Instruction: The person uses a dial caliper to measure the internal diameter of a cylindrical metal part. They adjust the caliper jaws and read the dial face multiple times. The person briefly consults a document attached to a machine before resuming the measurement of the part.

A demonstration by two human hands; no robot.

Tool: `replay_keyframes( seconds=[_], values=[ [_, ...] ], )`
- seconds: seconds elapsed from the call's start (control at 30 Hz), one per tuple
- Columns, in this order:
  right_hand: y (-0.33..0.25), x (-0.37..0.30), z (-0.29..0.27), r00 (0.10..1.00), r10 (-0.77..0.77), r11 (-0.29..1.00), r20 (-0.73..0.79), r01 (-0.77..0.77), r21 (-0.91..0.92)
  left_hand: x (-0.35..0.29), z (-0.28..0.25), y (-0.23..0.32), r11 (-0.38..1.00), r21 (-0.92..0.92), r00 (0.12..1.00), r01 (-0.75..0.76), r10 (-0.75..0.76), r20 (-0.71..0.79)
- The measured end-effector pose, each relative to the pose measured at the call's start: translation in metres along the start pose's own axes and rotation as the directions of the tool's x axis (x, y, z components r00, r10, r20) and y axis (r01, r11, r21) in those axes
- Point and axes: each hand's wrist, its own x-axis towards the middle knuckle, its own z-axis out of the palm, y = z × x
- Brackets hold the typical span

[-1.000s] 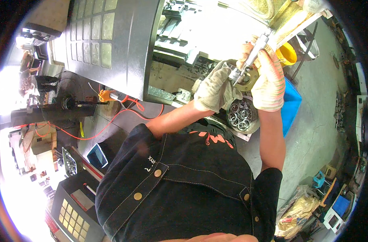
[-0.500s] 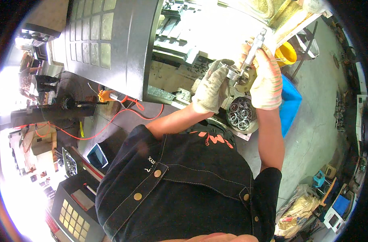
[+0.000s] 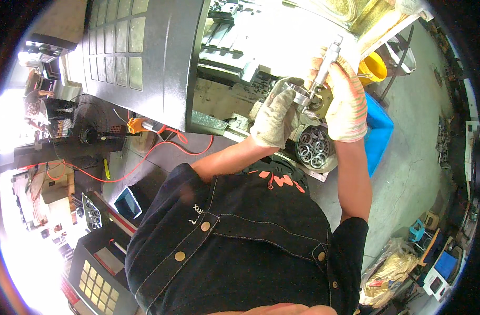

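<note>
Both my hands wear pale work gloves and meet over the bed of a machine. My left hand (image 3: pixel 276 115) pinches a shiny metal ring (image 3: pixel 301 96) between thumb and fingers. My right hand (image 3: pixel 347 107) is closed round a silver micrometer (image 3: pixel 326 63), whose barrel slants up and to the right. The micrometer's lower end is at the ring; whether its jaws touch the ring I cannot tell. Just below the hands sits a round container (image 3: pixel 330 164) of similar metal rings (image 3: pixel 314 147).
A dark machine door (image 3: pixel 166 63) with small window panes stands at the left. Right of my hands are a yellow bucket (image 3: pixel 374 68) and a blue bin (image 3: pixel 380 128). An orange hose (image 3: pixel 140 165) curves over the floor. Another person (image 3: pixel 37 105) stands far left.
The micrometer and my right fingers have shifted slightly left. My left hand holds the ring almost in the same place.
</note>
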Motion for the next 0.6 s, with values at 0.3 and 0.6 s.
replay_keyframes(
  seconds=[0.3, 0.6],
  values=[
    [0.0014, -0.0024, -0.0022, 1.0, -0.023, 0.999, 0.018, 0.022, 0.032, -0.0015, 0.0053, 0.0031, 0.999, -0.033, 0.999, 0.031, -0.03, 0.024],
    [0.0007, -0.0034, -0.0023, 1.0, -0.012, 1.0, 0.016, 0.011, 0.028, -0.0036, 0.0053, 0.0011, 0.999, -0.014, 0.999, 0.032, -0.032, -0.005]
  ],
)
